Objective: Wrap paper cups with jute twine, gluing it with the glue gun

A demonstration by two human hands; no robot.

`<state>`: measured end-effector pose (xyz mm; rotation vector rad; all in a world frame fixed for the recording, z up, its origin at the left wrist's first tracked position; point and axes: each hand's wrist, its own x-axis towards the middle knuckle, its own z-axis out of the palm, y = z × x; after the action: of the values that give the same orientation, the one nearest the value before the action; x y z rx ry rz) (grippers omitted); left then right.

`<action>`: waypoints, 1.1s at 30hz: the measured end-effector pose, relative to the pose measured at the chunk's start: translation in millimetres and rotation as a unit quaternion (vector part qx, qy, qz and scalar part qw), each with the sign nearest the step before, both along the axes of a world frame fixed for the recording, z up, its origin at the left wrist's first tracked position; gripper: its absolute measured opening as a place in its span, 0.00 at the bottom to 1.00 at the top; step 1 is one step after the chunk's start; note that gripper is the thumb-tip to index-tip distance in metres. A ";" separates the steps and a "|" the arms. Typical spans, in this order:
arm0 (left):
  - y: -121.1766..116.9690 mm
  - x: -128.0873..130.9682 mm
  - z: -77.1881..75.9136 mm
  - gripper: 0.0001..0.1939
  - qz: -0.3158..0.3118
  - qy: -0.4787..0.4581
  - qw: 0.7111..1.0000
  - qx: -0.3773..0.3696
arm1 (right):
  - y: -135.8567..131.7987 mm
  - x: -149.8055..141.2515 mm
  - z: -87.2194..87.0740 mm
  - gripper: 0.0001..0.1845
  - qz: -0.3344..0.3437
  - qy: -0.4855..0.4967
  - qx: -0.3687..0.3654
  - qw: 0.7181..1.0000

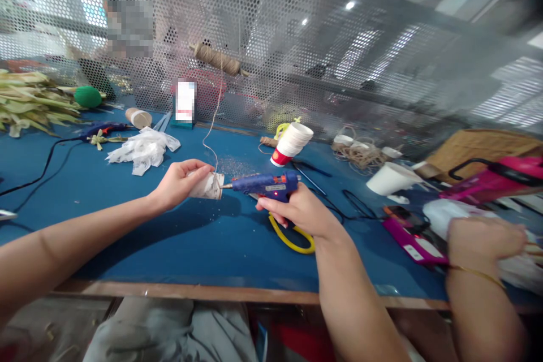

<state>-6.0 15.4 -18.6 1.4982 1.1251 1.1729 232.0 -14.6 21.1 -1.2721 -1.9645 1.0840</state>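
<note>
My left hand (180, 182) is closed around a small whitish paper cup (208, 185), held on its side above the blue table. Twine (219, 103) runs from a spool (217, 59) on the mesh panel down to this cup. In my right hand (303, 209) is a blue glue gun (267, 184) with a small red light showing. Its metal nozzle points left and meets, or nearly meets, the cup's right end. Yellow-handled scissors (292, 240) lie beneath my right hand, partly hidden by it.
Stacked paper cups (292, 144) lean behind the glue gun. White mesh fabric (144, 150), a second glue gun (104, 129) and a phone (185, 102) are at left. At right, a co-worker's hand (486, 240) is near a magenta box (413, 237). Cords cross the blue table (178, 254).
</note>
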 end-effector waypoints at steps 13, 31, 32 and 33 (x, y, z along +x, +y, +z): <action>-0.2 -0.5 -0.8 0.18 0.001 0.025 1.000 0.012 | -0.3 -1.3 2.4 0.11 -0.013 -0.013 -0.001 1.000; -5.9 -1.6 0.4 0.18 -0.001 0.091 0.990 0.106 | 14.5 -1.1 -1.8 0.12 -0.104 0.142 -0.039 0.984; -6.6 -1.4 0.8 0.18 -0.002 0.091 0.990 0.109 | 20.4 0.6 -2.2 0.13 -0.127 0.148 -0.035 0.980; -7.3 -1.2 1.2 0.17 -0.003 0.092 0.989 0.113 | 27.5 3.0 -3.0 0.13 -0.155 0.146 -0.024 0.977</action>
<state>-7.2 8.1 -17.4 1.8139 1.1361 1.2085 235.0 12.9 18.1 -1.3085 -1.4747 1.0938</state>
